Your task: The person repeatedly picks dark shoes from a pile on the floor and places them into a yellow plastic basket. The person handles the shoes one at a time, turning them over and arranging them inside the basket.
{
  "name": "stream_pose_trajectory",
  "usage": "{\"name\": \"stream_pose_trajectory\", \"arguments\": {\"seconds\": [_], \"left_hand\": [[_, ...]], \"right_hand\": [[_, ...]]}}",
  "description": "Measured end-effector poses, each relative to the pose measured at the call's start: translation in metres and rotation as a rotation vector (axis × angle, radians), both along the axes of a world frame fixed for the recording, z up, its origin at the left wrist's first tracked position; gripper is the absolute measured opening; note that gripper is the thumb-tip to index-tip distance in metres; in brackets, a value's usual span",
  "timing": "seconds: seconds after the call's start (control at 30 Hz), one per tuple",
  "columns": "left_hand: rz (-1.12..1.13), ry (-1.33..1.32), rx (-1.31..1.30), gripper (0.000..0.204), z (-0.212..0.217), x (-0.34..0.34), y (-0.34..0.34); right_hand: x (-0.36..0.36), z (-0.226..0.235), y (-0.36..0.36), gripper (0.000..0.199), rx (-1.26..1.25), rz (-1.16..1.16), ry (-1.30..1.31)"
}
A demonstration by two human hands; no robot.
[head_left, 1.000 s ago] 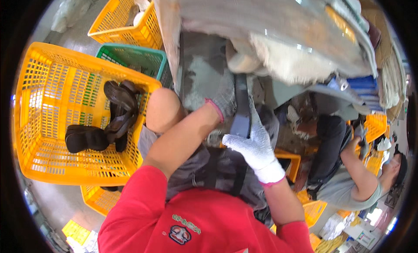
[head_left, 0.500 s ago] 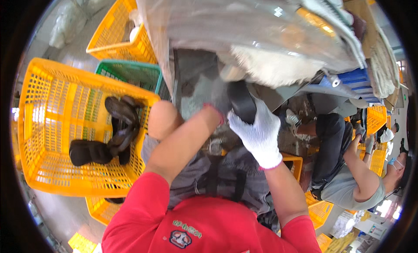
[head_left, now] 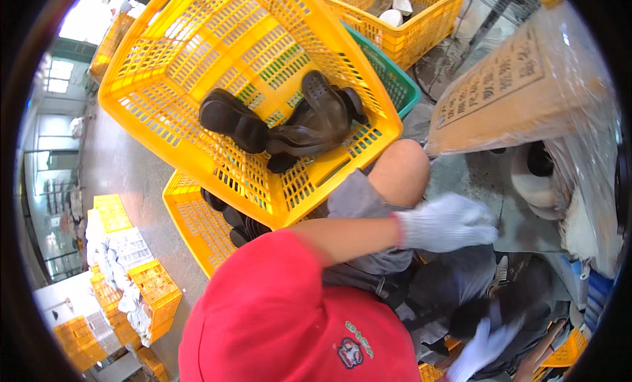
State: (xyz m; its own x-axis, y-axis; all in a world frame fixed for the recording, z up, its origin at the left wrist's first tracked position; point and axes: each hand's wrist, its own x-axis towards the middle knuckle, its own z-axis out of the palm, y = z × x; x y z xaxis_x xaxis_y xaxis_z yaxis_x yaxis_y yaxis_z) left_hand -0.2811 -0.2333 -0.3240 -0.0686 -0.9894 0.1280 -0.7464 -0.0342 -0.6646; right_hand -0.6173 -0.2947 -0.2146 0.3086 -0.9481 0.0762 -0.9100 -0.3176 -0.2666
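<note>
Watching our gloved left hand (head_left: pixel 447 224), we see curled fingers but cannot tell whether they grip anything; our right hand (head_left: pixel 486 349) blurs, fingers spread beside a dark object (head_left: pixel 467 317), its hold unclear. Up-left of the left hand, dark footwear pieces (head_left: pixel 319 115) lie in a yellow crate (head_left: pixel 131 96), probably light, rubbery, best gripped mid-length. Printed characters mark the carton (head_left: pixel 507 86) up-right.

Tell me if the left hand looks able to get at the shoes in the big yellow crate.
Probably yes: the crate stands open and nothing covers the shoes, though the left hand may have to clear the knee and rim.
</note>
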Motion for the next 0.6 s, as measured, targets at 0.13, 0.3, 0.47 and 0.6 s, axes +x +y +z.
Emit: {"name": "stream_pose_trajectory", "arguments": {"seconds": [0.13,0.3,0.47,0.6], "left_hand": [[0.593,1.379,-0.858,0.038,-0.028,0.105,0.127],[1.048,1.496,-0.111,0.049,-0.105,0.188,0.207],[0.866,1.428,-0.170,0.038,-0.122,0.180,0.195],[0.813,1.409,-0.752,0.040,-0.056,0.142,0.182]], "right_hand": [[-0.097,0.019,0.072,0.032,-0.137,-0.073,-0.204],[-0.136,-0.034,0.099,0.030,-0.026,-0.130,0.065],[-0.159,-0.061,0.094,0.028,-0.012,-0.098,0.098],[-0.138,-0.033,0.058,0.040,0.063,-0.051,0.048]]}}
